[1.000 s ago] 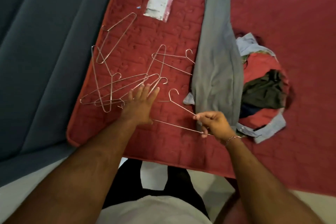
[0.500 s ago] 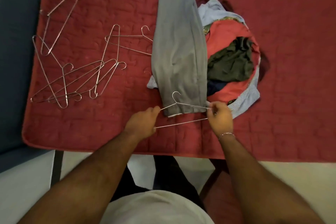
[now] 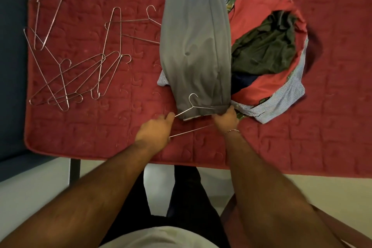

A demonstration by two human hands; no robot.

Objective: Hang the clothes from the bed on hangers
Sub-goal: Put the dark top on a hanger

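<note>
Hanger meets the hem of the grey trousers, low centre of frame.

The hanger [image 3: 193, 112] lies at the near end of the trousers [image 3: 196, 46] on the bed [image 3: 332, 127]; the left hand [image 3: 155, 130] pinches its left corner and the right hand [image 3: 226, 118] grips its right end together with the hem. To do this well, I would keep the wire level and feed the hem between the bars evenly. Half a second ago the right hand held wire only; now it has closed on the cloth too. Clothes pile [image 3: 267, 46] at right; spare hangers [image 3: 70, 78] at upper left.
</note>
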